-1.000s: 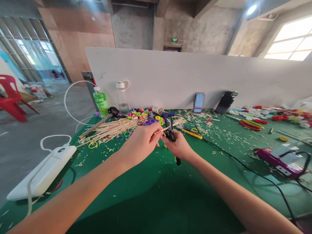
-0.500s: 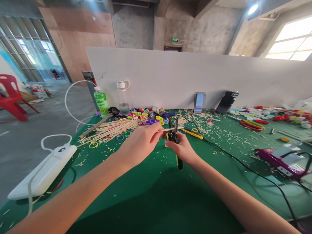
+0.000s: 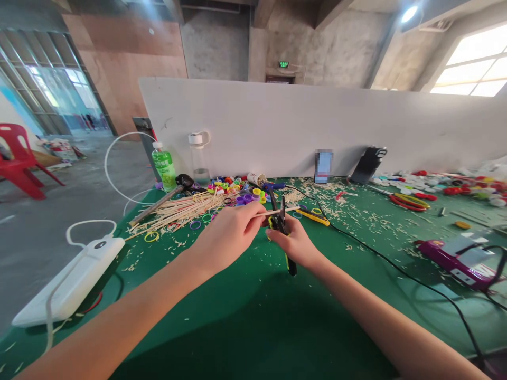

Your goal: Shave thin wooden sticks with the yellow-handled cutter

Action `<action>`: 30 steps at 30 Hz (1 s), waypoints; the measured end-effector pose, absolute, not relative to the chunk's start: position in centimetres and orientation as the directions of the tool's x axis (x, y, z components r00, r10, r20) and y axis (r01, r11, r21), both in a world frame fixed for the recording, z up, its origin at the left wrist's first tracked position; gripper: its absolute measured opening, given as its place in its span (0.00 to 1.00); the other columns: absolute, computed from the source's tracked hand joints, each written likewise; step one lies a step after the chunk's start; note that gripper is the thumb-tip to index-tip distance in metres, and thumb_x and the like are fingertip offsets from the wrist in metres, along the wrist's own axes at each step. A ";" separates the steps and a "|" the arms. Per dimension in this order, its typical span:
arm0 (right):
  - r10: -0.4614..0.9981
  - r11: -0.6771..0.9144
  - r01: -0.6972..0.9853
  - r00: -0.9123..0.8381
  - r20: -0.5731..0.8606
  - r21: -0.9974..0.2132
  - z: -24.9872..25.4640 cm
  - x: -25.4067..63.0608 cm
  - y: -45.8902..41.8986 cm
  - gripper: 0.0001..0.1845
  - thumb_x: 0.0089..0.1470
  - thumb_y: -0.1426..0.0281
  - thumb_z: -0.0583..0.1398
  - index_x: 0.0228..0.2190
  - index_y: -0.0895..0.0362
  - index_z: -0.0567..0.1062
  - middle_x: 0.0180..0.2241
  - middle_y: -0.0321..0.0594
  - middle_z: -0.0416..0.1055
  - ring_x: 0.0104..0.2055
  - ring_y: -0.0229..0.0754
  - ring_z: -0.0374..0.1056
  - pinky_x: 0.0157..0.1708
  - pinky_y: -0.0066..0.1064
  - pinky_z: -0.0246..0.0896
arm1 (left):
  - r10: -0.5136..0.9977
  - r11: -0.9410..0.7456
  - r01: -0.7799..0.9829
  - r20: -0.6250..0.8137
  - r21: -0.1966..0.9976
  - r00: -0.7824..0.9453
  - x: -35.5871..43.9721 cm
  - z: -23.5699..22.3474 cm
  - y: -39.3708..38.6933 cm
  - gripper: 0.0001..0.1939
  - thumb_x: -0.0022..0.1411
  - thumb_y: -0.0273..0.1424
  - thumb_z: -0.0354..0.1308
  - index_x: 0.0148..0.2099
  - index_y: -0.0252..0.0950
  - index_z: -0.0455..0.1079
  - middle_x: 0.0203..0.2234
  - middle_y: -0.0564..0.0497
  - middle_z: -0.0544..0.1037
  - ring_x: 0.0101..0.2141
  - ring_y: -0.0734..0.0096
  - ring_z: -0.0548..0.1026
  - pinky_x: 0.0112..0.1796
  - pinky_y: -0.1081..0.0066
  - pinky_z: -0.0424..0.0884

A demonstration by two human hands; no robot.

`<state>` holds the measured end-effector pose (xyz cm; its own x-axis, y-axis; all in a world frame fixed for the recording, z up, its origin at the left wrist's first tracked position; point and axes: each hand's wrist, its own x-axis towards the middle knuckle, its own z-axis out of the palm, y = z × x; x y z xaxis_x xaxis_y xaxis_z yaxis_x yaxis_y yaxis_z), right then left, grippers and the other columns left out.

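Near the middle of the table my left hand (image 3: 227, 236) pinches a thin wooden stick (image 3: 292, 209), its fingers closed round one end. The stick runs right, crossing between the jaws of a black-and-yellow hand cutter (image 3: 292, 266). My right hand (image 3: 298, 244) is wrapped round the cutter's handles, which point down toward me. The cutter's jaws point up and away, with the blade close to the stick; whether it bites into the wood I cannot tell. Behind my left hand lies a pile of similar wooden sticks (image 3: 184, 210). My left fingertips are partly hidden.
Coloured rings (image 3: 245, 199) and a tipped paper cup (image 3: 256, 178) lie at the back. A yellow-handled tool (image 3: 312, 217) and a black cable (image 3: 372, 254) are to the right, among wood shavings. A white power strip (image 3: 75, 279) lies left; a purple one (image 3: 455, 264) right.
The cutter and my right hand have shifted slightly left along the stick. My left hand is almost still, keeping its pinch.
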<state>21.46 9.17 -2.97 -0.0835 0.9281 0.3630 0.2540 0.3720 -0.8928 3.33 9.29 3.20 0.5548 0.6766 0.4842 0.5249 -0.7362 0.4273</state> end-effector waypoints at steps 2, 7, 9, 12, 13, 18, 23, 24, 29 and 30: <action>0.929 0.369 0.264 -0.080 0.361 -0.891 -3.0 21.5 9.2 0.13 0.46 0.68 0.58 0.37 0.57 0.71 0.37 0.42 0.74 0.38 0.43 0.69 0.40 0.35 0.62 | 0.676 -0.737 0.525 0.482 0.426 0.558 3.3 3.1 9.3 0.07 0.66 0.29 0.49 0.41 0.38 0.67 0.26 0.55 0.76 0.25 0.78 0.73 0.26 0.77 0.65; 0.926 0.373 0.320 -0.067 0.372 -0.871 -2.8 21.3 9.0 0.11 0.47 0.67 0.57 0.35 0.58 0.71 0.33 0.40 0.72 0.32 0.40 0.66 0.33 0.31 0.60 | 0.666 -0.745 0.538 0.486 0.395 0.565 3.3 3.2 9.3 0.07 0.66 0.29 0.49 0.40 0.38 0.68 0.26 0.55 0.75 0.24 0.77 0.73 0.26 0.77 0.65; 0.922 0.380 0.331 -0.059 0.383 -0.864 -2.7 21.2 9.0 0.11 0.47 0.67 0.57 0.35 0.58 0.70 0.31 0.38 0.70 0.31 0.39 0.65 0.31 0.30 0.59 | 0.661 -0.749 0.541 0.487 0.382 0.571 3.3 3.3 9.2 0.07 0.66 0.29 0.49 0.41 0.37 0.68 0.25 0.54 0.75 0.24 0.77 0.73 0.25 0.77 0.65; 0.915 0.394 0.346 -0.054 0.401 -0.852 -2.9 21.1 9.0 0.10 0.48 0.67 0.56 0.34 0.58 0.70 0.29 0.37 0.69 0.28 0.38 0.63 0.28 0.29 0.57 | 0.646 -0.760 0.543 0.497 0.357 0.579 3.3 3.4 9.2 0.08 0.66 0.29 0.48 0.40 0.36 0.69 0.25 0.53 0.75 0.24 0.76 0.73 0.25 0.76 0.64; 0.912 0.399 0.357 -0.056 0.407 -0.845 -2.9 21.1 9.0 0.09 0.49 0.67 0.56 0.33 0.57 0.69 0.28 0.37 0.68 0.28 0.37 0.62 0.27 0.28 0.56 | 0.638 -0.767 0.540 0.502 0.346 0.584 3.3 3.4 9.2 0.09 0.67 0.29 0.47 0.39 0.36 0.68 0.24 0.53 0.74 0.24 0.76 0.73 0.25 0.76 0.64; 0.895 0.427 0.436 -0.077 0.440 -0.792 -2.9 21.0 9.0 0.07 0.52 0.65 0.56 0.31 0.56 0.67 0.23 0.33 0.64 0.24 0.36 0.58 0.24 0.27 0.51 | 0.598 -0.798 0.514 0.514 0.314 0.615 3.4 3.3 9.2 0.09 0.67 0.28 0.47 0.39 0.36 0.68 0.24 0.53 0.74 0.25 0.75 0.73 0.26 0.75 0.64; 0.877 0.460 0.466 -0.102 0.470 -0.756 -2.7 20.9 9.1 0.07 0.53 0.65 0.56 0.29 0.56 0.66 0.21 0.30 0.58 0.23 0.35 0.53 0.24 0.27 0.50 | 0.593 -0.801 0.517 0.516 0.302 0.618 3.3 3.4 9.3 0.10 0.68 0.28 0.46 0.38 0.35 0.67 0.24 0.52 0.73 0.26 0.75 0.72 0.27 0.74 0.63; 0.875 0.463 0.468 -0.104 0.474 -0.753 -2.7 20.9 9.1 0.07 0.53 0.65 0.56 0.29 0.56 0.66 0.20 0.30 0.58 0.23 0.34 0.53 0.24 0.27 0.50 | 0.593 -0.801 0.519 0.514 0.299 0.620 3.3 3.4 9.2 0.10 0.68 0.28 0.45 0.38 0.35 0.67 0.25 0.52 0.73 0.26 0.75 0.72 0.27 0.74 0.63; 0.873 0.462 0.462 -0.088 0.479 -0.757 -2.9 20.9 9.3 0.04 0.51 0.69 0.55 0.28 0.56 0.64 0.19 0.29 0.57 0.21 0.34 0.52 0.21 0.27 0.48 | 0.597 -0.798 0.523 0.509 0.299 0.620 3.5 3.3 8.9 0.09 0.68 0.28 0.45 0.39 0.36 0.66 0.25 0.52 0.72 0.25 0.75 0.70 0.25 0.75 0.60; 0.874 0.460 0.459 -0.082 0.479 -0.760 -3.0 20.9 9.3 0.04 0.51 0.69 0.55 0.27 0.56 0.64 0.18 0.29 0.56 0.20 0.34 0.52 0.21 0.27 0.48 | 0.610 -0.788 0.532 0.509 0.309 0.608 3.5 3.3 8.9 0.09 0.67 0.28 0.45 0.40 0.36 0.66 0.24 0.53 0.72 0.23 0.76 0.69 0.23 0.75 0.59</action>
